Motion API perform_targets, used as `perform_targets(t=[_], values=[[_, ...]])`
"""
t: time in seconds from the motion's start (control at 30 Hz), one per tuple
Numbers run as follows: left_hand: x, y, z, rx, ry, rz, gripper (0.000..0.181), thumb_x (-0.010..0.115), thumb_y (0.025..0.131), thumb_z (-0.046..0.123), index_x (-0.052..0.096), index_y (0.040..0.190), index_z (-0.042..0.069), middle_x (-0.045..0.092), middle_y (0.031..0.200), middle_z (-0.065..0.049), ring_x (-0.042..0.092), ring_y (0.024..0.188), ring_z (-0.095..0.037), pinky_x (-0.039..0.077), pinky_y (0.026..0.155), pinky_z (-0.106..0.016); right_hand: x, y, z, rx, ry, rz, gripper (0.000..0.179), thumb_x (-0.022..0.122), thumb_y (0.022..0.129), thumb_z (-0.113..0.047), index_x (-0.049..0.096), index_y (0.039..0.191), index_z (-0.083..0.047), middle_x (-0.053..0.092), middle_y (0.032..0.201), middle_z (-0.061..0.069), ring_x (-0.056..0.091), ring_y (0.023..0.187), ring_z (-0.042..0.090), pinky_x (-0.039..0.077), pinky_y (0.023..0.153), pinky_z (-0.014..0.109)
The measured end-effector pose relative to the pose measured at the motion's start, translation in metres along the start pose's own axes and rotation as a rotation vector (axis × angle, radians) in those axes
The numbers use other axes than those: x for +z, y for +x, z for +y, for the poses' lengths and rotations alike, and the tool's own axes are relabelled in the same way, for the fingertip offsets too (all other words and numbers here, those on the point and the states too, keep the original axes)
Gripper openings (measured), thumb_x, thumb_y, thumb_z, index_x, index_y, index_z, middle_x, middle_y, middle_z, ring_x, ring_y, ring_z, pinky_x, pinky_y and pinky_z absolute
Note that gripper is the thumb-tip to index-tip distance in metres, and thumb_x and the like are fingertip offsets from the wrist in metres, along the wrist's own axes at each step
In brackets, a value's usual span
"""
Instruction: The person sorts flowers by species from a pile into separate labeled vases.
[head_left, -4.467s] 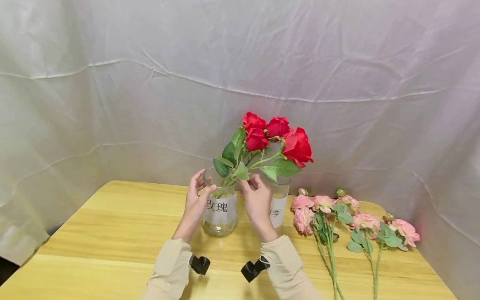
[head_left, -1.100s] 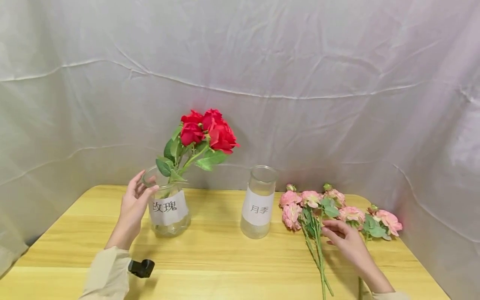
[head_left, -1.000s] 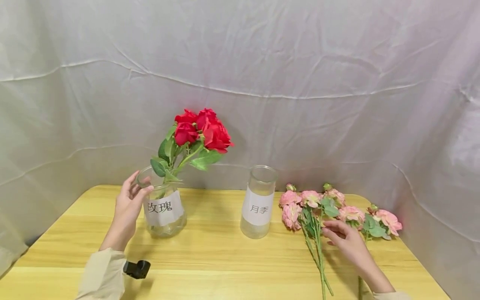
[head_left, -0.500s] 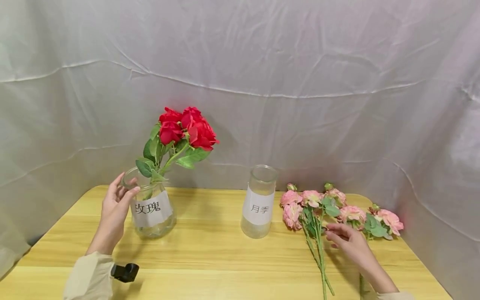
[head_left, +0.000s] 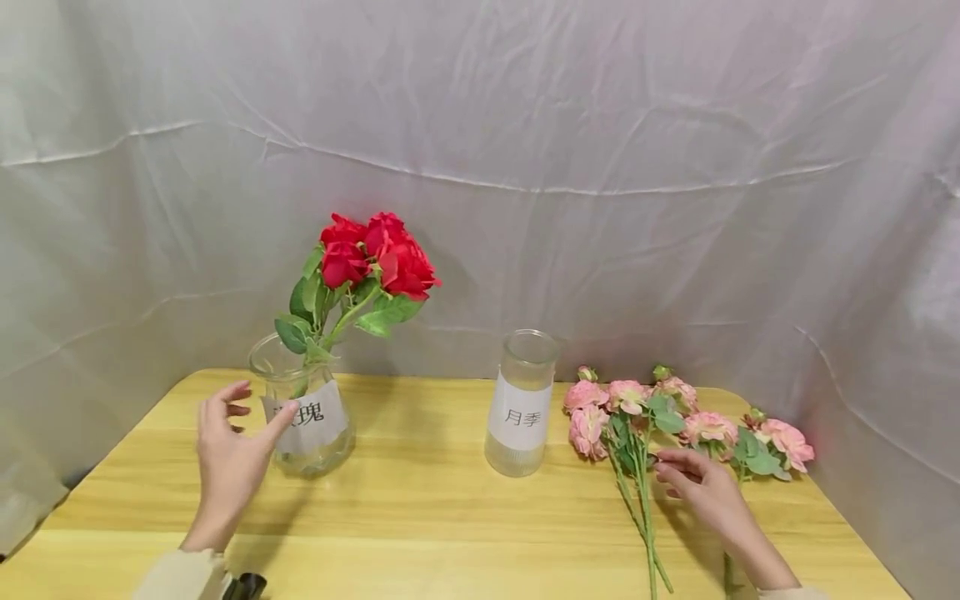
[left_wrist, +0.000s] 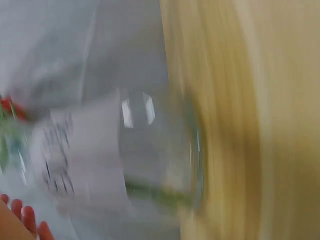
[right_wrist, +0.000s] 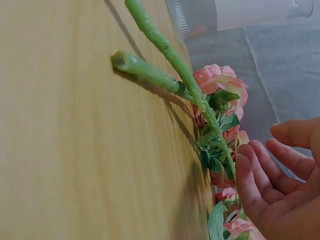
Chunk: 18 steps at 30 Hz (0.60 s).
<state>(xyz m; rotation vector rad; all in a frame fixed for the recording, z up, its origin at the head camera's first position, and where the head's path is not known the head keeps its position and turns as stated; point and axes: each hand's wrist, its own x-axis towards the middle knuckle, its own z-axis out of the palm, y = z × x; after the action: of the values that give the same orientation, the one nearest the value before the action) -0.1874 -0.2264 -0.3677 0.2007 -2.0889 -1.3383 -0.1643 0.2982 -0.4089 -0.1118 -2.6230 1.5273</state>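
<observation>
A wide glass vase (head_left: 318, 457) with a Chinese paper label stands at the left of the table, and several red roses (head_left: 381, 257) lean to the right out of its mouth. Just in front of its left side is my left hand (head_left: 234, 458), thumb and fingers spread around air; in the blurred left wrist view only fingertips (left_wrist: 28, 217) show at the corner. On the right lie several pink flowers (head_left: 588, 429) with long green stems (head_left: 643, 504). My right hand (head_left: 711, 502) hovers beside those stems, fingers loosely bent, holding nothing in the right wrist view.
Between the roses and the pink flowers stands a narrower clear vase (head_left: 517, 460), also labelled, with no flowers in it. More pink blooms (head_left: 783, 442) lie beyond the right hand. A grey cloth curtain (head_left: 480, 108) hangs around the wooden table (head_left: 420, 517).
Both hands were at the roses' vase at first. The right hand then moved to the pink flowers, the left hand slid the vase leftward, and has now let go of its rim.
</observation>
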Motion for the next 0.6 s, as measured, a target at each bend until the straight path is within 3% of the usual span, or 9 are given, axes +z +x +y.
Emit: perform_targets(t=[0.13, 0.27, 0.43, 0.6], values=[[0.013, -0.015, 0.013, -0.112, -0.127, -0.139, 0.052, 0.071, 0.088, 0.012, 0.047, 0.131, -0.001, 0.051, 0.116, -0.005, 0.045, 0.092, -0.005, 0.037, 0.075, -0.012, -0.001, 0.000, -0.001, -0.019, -0.014, 0.016, 0.037, 0.063, 0.093, -0.008, 0.055, 0.122, 0.013, 0.066, 0.107, 0.023, 0.067, 0.086, 0.020, 0.056, 0.072, 0.029], [0.033, -0.027, 0.027, -0.196, -0.251, -0.304, 0.047, 0.067, 0.091, 0.010, 0.046, 0.131, -0.002, 0.052, 0.120, -0.008, 0.048, 0.096, -0.005, 0.043, 0.079, -0.013, -0.003, 0.003, 0.000, -0.038, -0.072, 0.002, 0.034, 0.064, 0.092, -0.006, 0.057, 0.119, 0.013, 0.067, 0.103, 0.021, 0.067, 0.083, 0.021, 0.056, 0.069, 0.029], [0.064, -0.031, 0.038, -0.247, -0.396, -0.464, 0.047, 0.064, 0.091, 0.006, 0.043, 0.132, -0.003, 0.052, 0.126, -0.013, 0.052, 0.101, -0.008, 0.044, 0.087, -0.017, -0.001, 0.006, 0.002, -0.052, -0.126, -0.029, 0.029, 0.064, 0.091, -0.005, 0.059, 0.114, 0.013, 0.068, 0.096, 0.017, 0.065, 0.078, 0.020, 0.055, 0.064, 0.029], [0.099, -0.034, 0.046, -0.224, -0.454, -0.538, 0.049, 0.064, 0.090, 0.006, 0.044, 0.133, -0.006, 0.052, 0.130, -0.021, 0.053, 0.108, -0.021, 0.043, 0.089, -0.020, 0.004, 0.010, 0.003, -0.036, -0.106, -0.038, 0.027, 0.065, 0.090, -0.004, 0.060, 0.110, 0.012, 0.067, 0.092, 0.013, 0.063, 0.077, 0.020, 0.055, 0.063, 0.030]])
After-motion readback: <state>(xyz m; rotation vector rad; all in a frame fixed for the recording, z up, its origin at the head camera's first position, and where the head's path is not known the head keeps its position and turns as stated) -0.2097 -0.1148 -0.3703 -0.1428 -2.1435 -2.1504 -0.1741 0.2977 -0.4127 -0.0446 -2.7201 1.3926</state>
